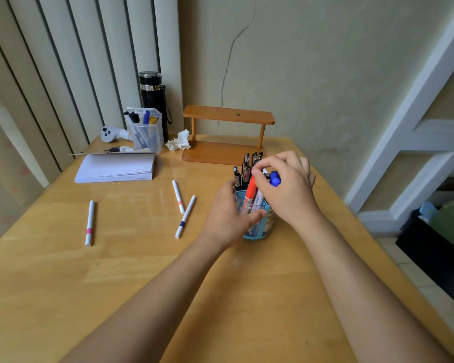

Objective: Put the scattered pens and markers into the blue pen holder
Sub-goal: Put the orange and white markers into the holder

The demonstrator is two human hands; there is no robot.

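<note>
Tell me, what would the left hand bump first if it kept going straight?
The blue pen holder; the left hand points straight at it and seems to be gripping its side.

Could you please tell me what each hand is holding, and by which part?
The left hand grips the blue pen holder round its side wall. The right hand pinches a blue-capped marker near its upper, capped end.
</note>
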